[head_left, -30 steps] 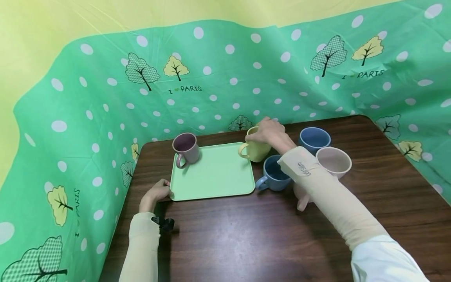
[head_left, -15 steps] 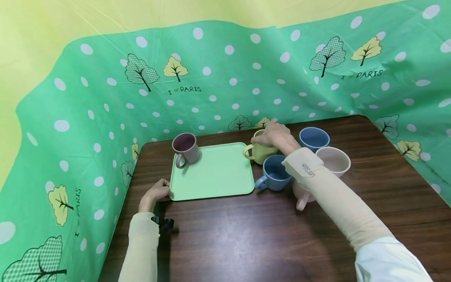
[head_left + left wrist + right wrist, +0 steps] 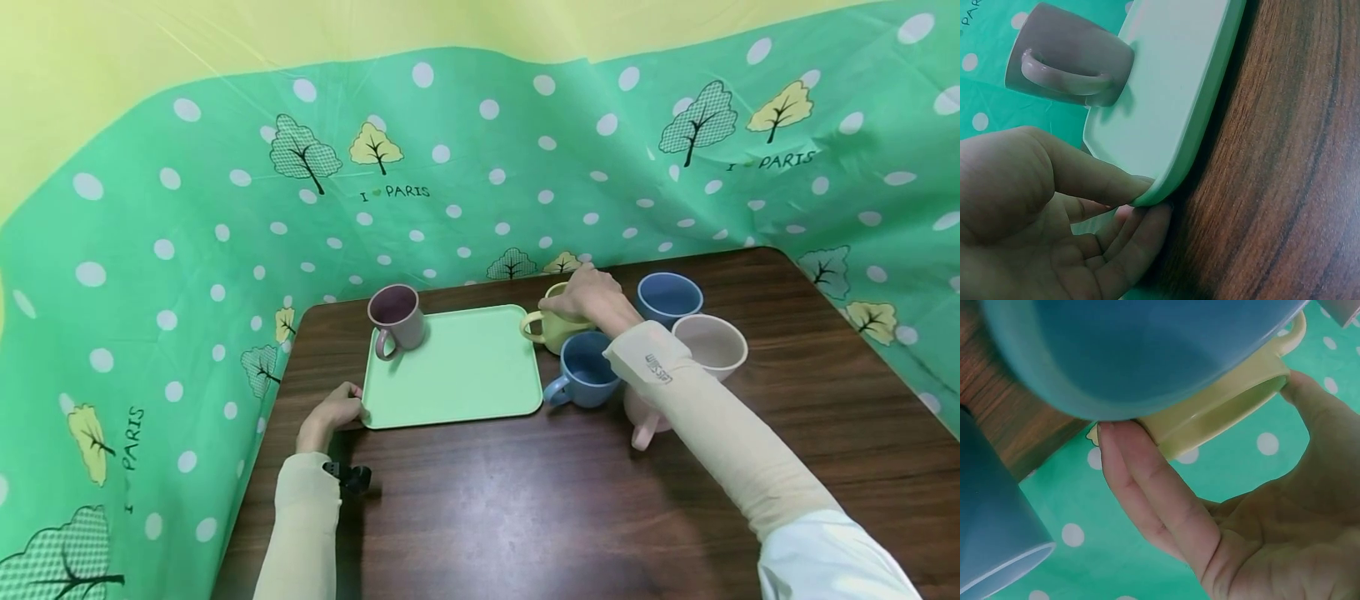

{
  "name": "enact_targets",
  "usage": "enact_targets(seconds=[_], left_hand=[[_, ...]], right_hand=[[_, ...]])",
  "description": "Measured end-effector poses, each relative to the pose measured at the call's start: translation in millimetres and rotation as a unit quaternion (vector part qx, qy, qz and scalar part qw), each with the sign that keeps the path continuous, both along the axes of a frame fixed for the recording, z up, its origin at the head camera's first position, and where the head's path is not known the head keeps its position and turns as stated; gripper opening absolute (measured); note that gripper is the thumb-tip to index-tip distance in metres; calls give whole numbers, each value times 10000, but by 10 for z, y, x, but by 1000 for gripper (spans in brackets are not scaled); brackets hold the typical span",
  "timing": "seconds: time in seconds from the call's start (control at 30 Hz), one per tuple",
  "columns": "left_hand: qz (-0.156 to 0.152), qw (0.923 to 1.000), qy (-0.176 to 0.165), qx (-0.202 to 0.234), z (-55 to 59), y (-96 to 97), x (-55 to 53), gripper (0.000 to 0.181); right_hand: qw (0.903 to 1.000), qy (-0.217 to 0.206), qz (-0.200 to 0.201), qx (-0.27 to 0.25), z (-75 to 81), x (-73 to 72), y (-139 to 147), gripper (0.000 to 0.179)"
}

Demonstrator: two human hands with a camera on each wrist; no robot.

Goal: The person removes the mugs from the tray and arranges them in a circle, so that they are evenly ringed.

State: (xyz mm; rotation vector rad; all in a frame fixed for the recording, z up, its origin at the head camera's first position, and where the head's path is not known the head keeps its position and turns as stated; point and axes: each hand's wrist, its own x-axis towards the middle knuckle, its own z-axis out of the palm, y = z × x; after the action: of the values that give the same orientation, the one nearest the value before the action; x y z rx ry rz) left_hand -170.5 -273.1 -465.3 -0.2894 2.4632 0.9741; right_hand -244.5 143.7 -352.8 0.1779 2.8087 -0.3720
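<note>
My left hand (image 3: 335, 410) pinches the near left corner of a light green tray (image 3: 465, 367); in the left wrist view the thumb lies on the rim with fingers beneath it. A purple mug (image 3: 398, 319) stands upright on the tray's far left corner. Beyond the tray's right edge, my right hand (image 3: 592, 298) holds a yellow mug (image 3: 561, 333) by its upper part, thumb and fingers on opposite sides. The yellow mug's handle points left, over the tray's edge. Just in front of it stands a blue mug (image 3: 587, 375), which hides part of the yellow one in the right wrist view.
Farther right stand another blue mug (image 3: 670, 297) and a pale pink mug (image 3: 711, 343). A second pink mug (image 3: 643, 421) is partly hidden under the right forearm. The dark wooden table (image 3: 480, 517) meets a green dotted cloth (image 3: 465, 167) behind and at the left.
My right hand has moved right and slightly nearer with the yellow mug, from over the tray's far right corner to beyond its right edge. The left hand stays at the tray's corner.
</note>
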Motion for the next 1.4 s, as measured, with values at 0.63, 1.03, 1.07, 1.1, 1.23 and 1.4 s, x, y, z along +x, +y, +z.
enact_targets(seconds=[0.63,1.03,1.07,1.1,1.23,1.4], left_hand=[[65,9998,-47,154,19,21,13,31],[67,9999,13,87,59,23,10,30],[87,9999,5,122,60,23,12,30],[102,9998,2,140,62,24,12,30],[163,9996,0,219,62,24,14,30],[227,9992,-23,321,61,20,10,31]], right_hand=[[9992,-26,-210,324,-22,52,-149,71],[9986,-77,-118,513,-5,60,-184,75],[9985,-81,-98,530,-7,57,-184,74],[9984,-78,-75,554,-8,55,-185,74],[9981,-88,20,602,3,52,-184,77],[9975,-271,242,608,39,44,-153,81]])
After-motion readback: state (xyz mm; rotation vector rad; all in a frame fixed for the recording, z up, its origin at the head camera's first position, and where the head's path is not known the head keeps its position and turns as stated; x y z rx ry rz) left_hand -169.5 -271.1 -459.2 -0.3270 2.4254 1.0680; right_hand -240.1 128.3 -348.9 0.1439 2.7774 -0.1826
